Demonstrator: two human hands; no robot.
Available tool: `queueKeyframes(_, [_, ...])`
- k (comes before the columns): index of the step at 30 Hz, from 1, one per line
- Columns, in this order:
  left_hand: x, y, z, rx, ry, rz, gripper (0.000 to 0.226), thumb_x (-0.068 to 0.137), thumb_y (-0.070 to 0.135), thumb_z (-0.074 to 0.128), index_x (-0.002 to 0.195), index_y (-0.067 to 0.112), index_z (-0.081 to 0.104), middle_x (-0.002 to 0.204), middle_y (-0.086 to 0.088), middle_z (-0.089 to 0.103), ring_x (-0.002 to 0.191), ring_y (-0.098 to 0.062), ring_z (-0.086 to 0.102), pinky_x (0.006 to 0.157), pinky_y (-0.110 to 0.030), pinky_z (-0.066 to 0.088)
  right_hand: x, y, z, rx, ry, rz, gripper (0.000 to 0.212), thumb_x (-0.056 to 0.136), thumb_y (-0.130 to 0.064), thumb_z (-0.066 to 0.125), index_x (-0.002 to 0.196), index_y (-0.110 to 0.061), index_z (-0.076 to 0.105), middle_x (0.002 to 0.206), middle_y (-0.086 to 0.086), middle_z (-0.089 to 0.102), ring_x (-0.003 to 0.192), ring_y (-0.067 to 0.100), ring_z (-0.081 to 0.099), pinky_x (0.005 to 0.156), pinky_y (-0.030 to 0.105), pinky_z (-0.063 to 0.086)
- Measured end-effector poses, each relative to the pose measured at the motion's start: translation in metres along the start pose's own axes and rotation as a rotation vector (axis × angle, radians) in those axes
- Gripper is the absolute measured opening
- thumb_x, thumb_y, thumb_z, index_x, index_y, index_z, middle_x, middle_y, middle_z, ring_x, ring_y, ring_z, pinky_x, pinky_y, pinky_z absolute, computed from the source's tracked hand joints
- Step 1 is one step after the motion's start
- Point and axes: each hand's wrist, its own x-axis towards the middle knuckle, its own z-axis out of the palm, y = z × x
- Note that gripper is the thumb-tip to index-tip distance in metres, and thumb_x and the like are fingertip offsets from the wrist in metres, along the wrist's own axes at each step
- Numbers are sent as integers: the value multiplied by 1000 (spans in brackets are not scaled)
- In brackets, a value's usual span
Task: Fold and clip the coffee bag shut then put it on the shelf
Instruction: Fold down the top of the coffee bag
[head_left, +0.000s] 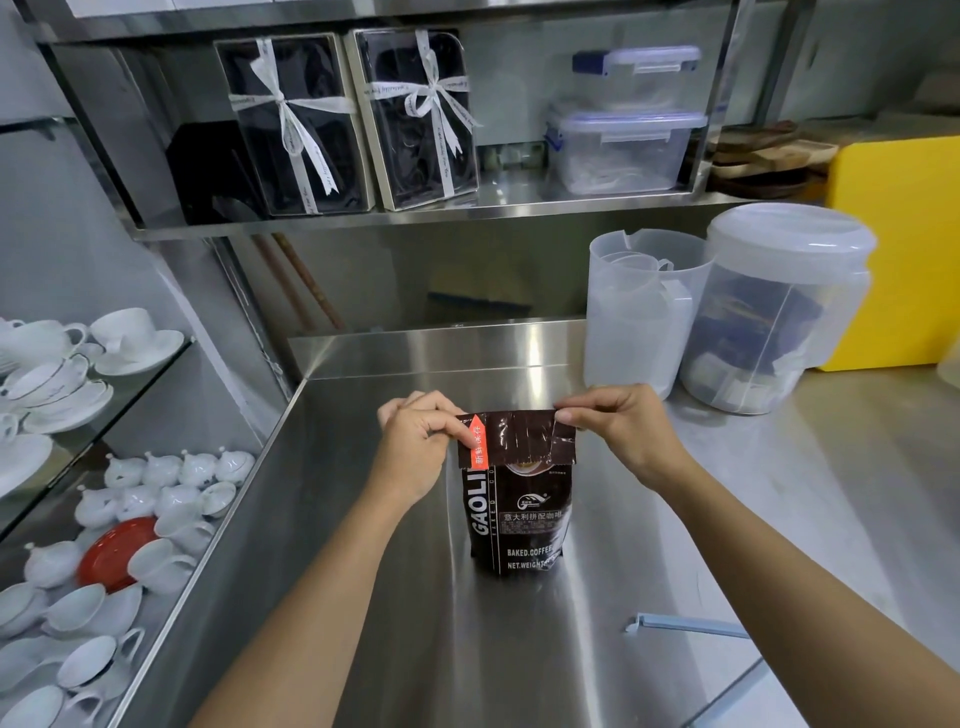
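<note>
A dark brown coffee bag (517, 514) with white lettering and an orange label stands upright on the steel counter (395, 597). Its top flap is folded down toward me. My left hand (415, 441) pinches the flap's left corner by the orange label. My right hand (623, 431) pinches the flap's right corner. A light blue bag clip (685, 626) lies on the counter to the right, partly hidden behind my right forearm. The steel shelf (415, 215) runs above the counter at the back.
Two ribboned gift boxes (353, 124) and stacked clear lidded containers (626, 130) stand on the shelf. A clear pitcher (639, 312) and a large lidded jar (769, 312) stand at the counter's back right, beside a yellow board (898, 254). White cups and teapots (104, 519) fill glass shelves at left.
</note>
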Motion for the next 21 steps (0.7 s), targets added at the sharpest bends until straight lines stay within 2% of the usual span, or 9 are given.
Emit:
queueKeyframes(2, [-1,0,-2,73,1,49,45,80,-12,51,61,22,74,74,20,55,103,-24,41,88,-5,15,3,-4,0,-71,-26,6,11,72,-3,71,81,-8,73,68,0,70,64,0,62,66,10,47])
queueKeyframes(3, [-1,0,-3,103,-7,71,44,80,-11,52,61,22,73,75,21,55,102,-22,41,88,-4,13,4,-6,0,-126,-39,4,9,72,-4,71,81,-5,73,73,8,70,67,7,62,68,14,48])
queueKeyframes(5, [-1,4,-9,135,-58,99,45,79,-9,52,57,26,70,75,20,55,100,-15,41,94,-11,12,5,-7,0,-228,-58,-22,7,74,-5,71,80,-3,72,80,16,70,71,17,61,69,16,47])
queueKeyframes(8, [-1,20,-23,184,-195,163,34,77,12,47,52,35,48,74,12,58,92,-2,45,104,-33,15,1,-7,3,-327,-54,-101,4,76,-4,68,78,-3,71,78,10,67,64,6,55,62,6,42])
queueKeyframes(11, [0,36,-22,191,-225,179,15,84,31,52,72,26,58,77,12,60,90,15,39,100,-31,16,-2,-5,6,-408,-28,-174,3,77,-3,67,77,-2,69,76,6,64,62,3,52,61,6,39])
queueKeyframes(13, [3,45,-13,256,-213,204,17,83,42,56,90,31,67,86,15,66,92,6,44,97,-28,14,-3,-6,8,-449,-32,-222,3,77,-1,65,76,-1,68,75,4,61,63,0,51,61,6,38])
queueKeyframes(15, [6,51,1,320,-210,241,21,83,42,55,97,33,68,92,12,70,94,-6,49,94,-27,13,-4,-7,9,-494,-40,-266,4,78,0,64,76,-1,66,74,1,58,63,-1,50,63,5,37])
queueKeyframes(17, [8,53,13,326,-186,248,19,85,35,55,95,29,70,92,9,71,93,-11,49,91,-26,15,-6,-6,9,-529,-41,-289,4,78,1,62,77,-1,66,74,1,58,65,2,48,65,4,36])
queueKeyframes(21, [8,53,25,320,-113,310,14,82,22,61,79,17,74,80,1,74,81,-21,55,87,-29,32,-8,-3,9,-570,-23,-334,6,78,4,60,76,0,64,74,5,60,71,17,51,64,10,36])
